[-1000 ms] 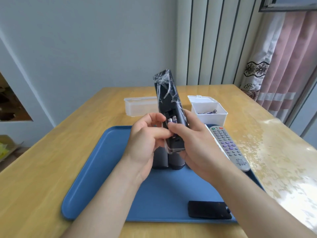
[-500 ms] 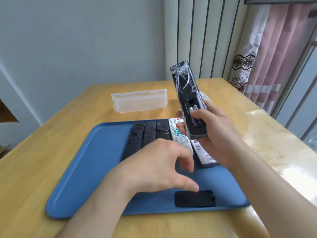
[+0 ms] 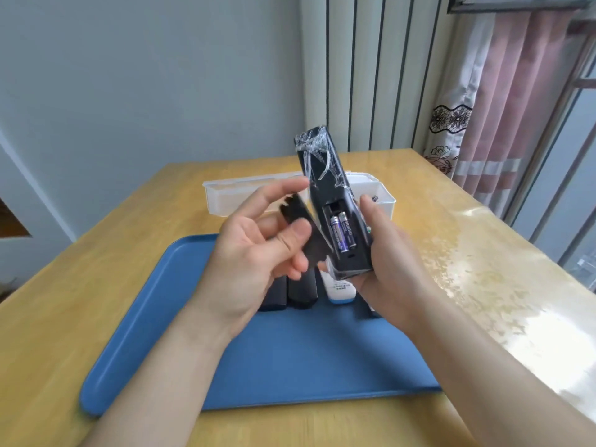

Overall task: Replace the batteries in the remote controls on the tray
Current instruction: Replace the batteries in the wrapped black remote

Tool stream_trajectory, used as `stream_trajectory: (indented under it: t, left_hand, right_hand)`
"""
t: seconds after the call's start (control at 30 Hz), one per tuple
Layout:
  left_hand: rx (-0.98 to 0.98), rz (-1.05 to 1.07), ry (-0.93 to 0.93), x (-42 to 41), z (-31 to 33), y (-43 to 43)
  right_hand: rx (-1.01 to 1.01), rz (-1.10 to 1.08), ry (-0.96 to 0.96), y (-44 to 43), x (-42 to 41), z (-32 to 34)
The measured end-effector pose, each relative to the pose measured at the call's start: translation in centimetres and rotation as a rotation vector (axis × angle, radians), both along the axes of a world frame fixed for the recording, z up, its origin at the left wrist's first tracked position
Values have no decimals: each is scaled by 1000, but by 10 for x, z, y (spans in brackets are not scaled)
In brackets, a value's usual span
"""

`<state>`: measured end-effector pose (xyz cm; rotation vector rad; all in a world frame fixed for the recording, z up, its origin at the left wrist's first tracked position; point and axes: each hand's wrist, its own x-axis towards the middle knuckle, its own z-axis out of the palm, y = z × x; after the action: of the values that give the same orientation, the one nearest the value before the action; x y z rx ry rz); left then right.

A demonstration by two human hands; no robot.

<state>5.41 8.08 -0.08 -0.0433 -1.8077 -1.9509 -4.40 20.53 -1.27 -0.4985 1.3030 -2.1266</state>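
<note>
two batteries (image 3: 342, 233) sit side by side in the open bay of the black remote (image 3: 329, 201), and the right hand (image 3: 383, 253) has that remote cupped from below, tilted up and away, fingers (image 3: 371, 204) wrapped round its far edge at three o'clock. crinkled clear film clings to its upper half. at nine o'clock of the remote, the left hand (image 3: 254, 253) pinches the battery cover (image 3: 298, 227), thumb pressed on its face and the other fingers curled behind it, just beside the bay but not yet on it.

risk one, to my eye: the cover looks held at an angle to the bay, so its tabs may miss the slots and it could skid off or jam. risk two: the loose film near the bay edge might get trapped under the cover and stop it seating. risk three: the remote leans on an open palm, so a firm push from the left could tip it out onto the blue tray (image 3: 154, 304), down among the other remotes (image 3: 301, 293) at six o'clock. two white boxes (image 3: 232, 198) wait at twelve o'clock on the tabletop (image 3: 80, 269); whether these cells are the fresh ones i cannot tell.
</note>
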Motion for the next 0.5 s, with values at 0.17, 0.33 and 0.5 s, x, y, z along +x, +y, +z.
stream_trajectory:
  t: [0.17, 0.33, 0.5]
  left_hand:
    - [106, 195, 36, -10, -9, 6]
    - [-89, 267, 23, -10, -11, 10]
    - [-275, 290, 49, -10, -12, 11]
  right_hand:
    - [8, 35, 50, -6, 10, -4]
    - [33, 19, 124, -9, 12, -8]
    - [44, -3, 112, -11, 11, -9]
